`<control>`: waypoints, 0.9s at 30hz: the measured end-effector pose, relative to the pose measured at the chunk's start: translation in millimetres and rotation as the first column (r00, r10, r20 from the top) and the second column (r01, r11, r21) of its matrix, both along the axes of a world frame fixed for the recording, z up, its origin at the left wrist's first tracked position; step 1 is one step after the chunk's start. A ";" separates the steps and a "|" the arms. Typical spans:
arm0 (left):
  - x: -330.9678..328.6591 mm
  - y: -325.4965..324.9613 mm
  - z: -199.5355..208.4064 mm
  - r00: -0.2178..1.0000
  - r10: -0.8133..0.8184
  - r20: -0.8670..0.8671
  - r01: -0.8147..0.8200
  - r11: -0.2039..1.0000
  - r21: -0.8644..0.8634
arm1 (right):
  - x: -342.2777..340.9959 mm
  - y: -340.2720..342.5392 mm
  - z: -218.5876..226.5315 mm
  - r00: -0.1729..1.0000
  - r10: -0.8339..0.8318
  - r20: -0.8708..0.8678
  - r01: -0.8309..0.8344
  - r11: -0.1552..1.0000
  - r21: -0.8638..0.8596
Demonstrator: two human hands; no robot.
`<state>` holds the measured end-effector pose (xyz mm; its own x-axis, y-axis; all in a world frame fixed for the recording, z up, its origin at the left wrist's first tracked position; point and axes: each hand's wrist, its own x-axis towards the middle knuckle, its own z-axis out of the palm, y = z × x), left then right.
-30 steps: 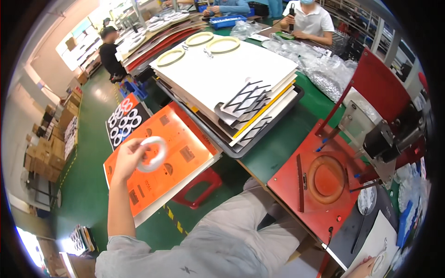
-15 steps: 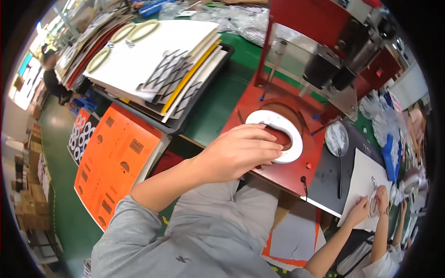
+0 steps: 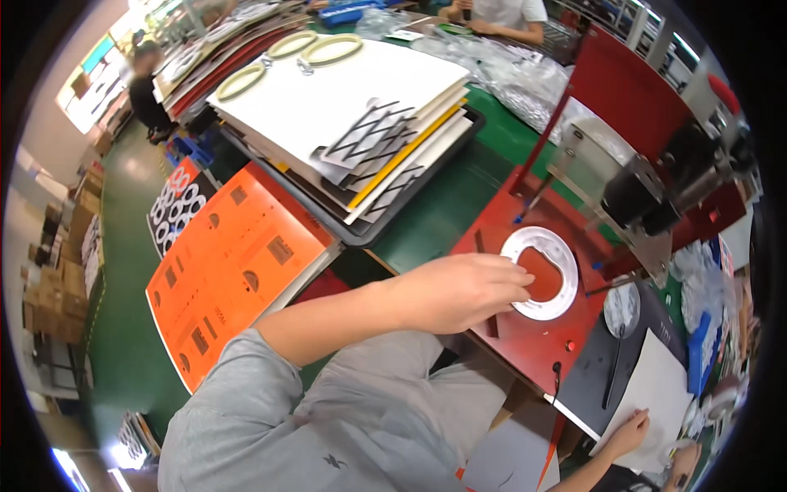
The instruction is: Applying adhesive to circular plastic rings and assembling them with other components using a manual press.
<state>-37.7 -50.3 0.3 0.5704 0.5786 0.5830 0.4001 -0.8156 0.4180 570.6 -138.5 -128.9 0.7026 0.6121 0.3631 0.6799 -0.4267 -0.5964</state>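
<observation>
My left hand (image 3: 471, 291) reaches in from the lower left, its forearm crossing above my lap. Its fingers are bent together over the left edge of a flat white ring (image 3: 563, 302), with fingertips at the inner rim; the thumb is hidden. The ring lies on the red base plate (image 3: 537, 357) of a press, and a red-brown surface shows through its opening. My right hand is not in view. The bare hand (image 3: 630, 433) on a pale sheet at the lower right looks like a co-worker's.
The press head (image 3: 635, 197) stands beyond the ring. A black tray (image 3: 361, 234) bears stacked boards with pale green rings (image 3: 330, 51) on top. Orange printed sheets (image 3: 238, 262) are stacked at the left. A round-headed tool (image 3: 620, 312) lies on a black mat. Other people sit nearby.
The view has swung left, so the scene sits further right and lower. The white ring, tilted in my left hand before, now lies flatter on the press. A co-worker's hands have come apart.
</observation>
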 end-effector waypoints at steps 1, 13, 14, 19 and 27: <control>-7.2 1.1 13.2 0.998 -0.009 0.061 0.008 1.000 0.015 | 1.1 -0.2 -1.3 1.000 0.015 -0.001 -0.015 1.000 -0.014; -324.7 160.2 81.6 0.273 0.931 -0.242 -0.957 0.290 0.035 | -16.7 13.2 2.0 0.983 -0.012 0.184 0.018 0.999 -0.033; -344.2 162.5 68.5 0.335 0.910 -0.244 -0.939 0.343 -0.007 | -17.4 14.2 1.5 0.982 0.006 0.188 0.002 0.999 -0.043; -303.7 136.7 83.3 0.335 0.918 -0.214 -0.942 0.318 -0.110 | -16.2 13.1 5.6 0.980 0.040 0.196 -0.039 0.999 -0.010; -245.7 76.4 106.9 0.584 0.794 -0.171 -0.809 0.553 -0.197 | -95.2 15.1 88.8 0.949 0.302 -0.094 -0.279 0.939 0.203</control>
<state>-283.3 26.1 107.3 -0.1710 0.9203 0.3519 0.8681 -0.0282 0.4956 475.4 -123.4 -40.1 0.5502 0.7263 0.4120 0.6744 -0.0955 -0.7322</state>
